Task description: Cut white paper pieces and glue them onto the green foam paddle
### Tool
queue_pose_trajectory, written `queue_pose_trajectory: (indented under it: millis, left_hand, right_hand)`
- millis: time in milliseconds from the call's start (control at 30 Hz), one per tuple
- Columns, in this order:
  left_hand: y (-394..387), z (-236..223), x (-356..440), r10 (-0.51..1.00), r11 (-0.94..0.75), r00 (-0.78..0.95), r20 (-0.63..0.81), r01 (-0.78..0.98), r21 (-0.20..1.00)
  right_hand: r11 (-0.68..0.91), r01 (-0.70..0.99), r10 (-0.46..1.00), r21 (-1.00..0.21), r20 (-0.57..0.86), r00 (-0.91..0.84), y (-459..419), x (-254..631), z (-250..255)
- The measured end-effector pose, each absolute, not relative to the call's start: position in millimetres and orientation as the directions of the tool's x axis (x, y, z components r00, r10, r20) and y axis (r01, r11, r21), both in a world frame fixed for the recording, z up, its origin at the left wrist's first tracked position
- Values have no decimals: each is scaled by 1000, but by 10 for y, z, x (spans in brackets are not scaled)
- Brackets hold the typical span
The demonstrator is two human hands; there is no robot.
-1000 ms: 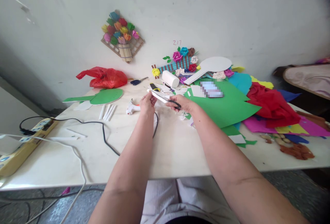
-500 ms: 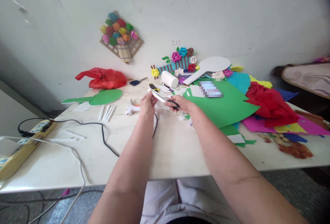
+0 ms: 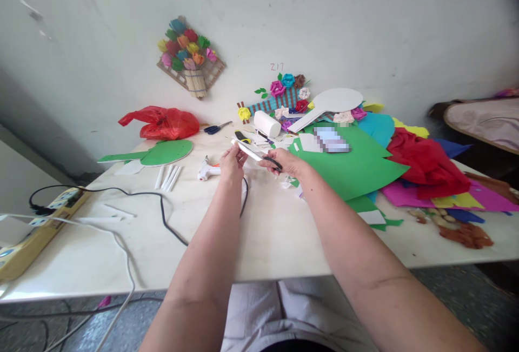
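Between my two hands, above the middle of the table, is a narrow white strip of paper or card (image 3: 248, 150). My left hand (image 3: 233, 161) is closed on its left end. My right hand (image 3: 287, 162) grips scissors by their black handles (image 3: 274, 164), and their blades lie along the strip, mostly hidden. A white hot glue gun (image 3: 207, 170) rests on the table just left of my left hand. Beyond the hands are a yellow-and-black cutter (image 3: 242, 137) and a white roll (image 3: 266, 124). Small white scraps (image 3: 287, 183) lie below my right hand.
Green sheets (image 3: 348, 173) with a phone (image 3: 331, 140) on them cover the right side. Red crepe paper (image 3: 430, 165) lies farther right. At left are white sticks (image 3: 168, 179), a green guitar-shaped cutout (image 3: 168, 153), a red bag (image 3: 166, 123) and a power strip (image 3: 44, 227) with trailing cords.
Almost nothing differs. Both hands keep their places on the strip and the scissors, with only a very slight shift of the right hand.
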State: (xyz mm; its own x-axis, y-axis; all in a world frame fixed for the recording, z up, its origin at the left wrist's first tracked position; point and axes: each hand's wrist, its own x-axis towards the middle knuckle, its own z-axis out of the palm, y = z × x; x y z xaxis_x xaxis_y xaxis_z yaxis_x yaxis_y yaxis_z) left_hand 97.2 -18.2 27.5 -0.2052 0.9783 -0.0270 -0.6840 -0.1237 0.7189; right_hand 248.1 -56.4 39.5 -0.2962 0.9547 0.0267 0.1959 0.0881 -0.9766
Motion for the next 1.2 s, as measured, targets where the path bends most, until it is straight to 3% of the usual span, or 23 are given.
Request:
queue_pose_trajectory:
  millis: [500, 1200]
  left_hand:
    - [-224, 356, 985, 984, -34, -150, -97, -688, 725]
    - [-232, 306, 1030, 992, -35, -115, -45, -612, 790]
  right_hand:
    - [95, 223, 958, -970, 28, -285, -508, 2486, 351]
    - [47, 171, 938, -984, -16, -347, -552, 2499, 405]
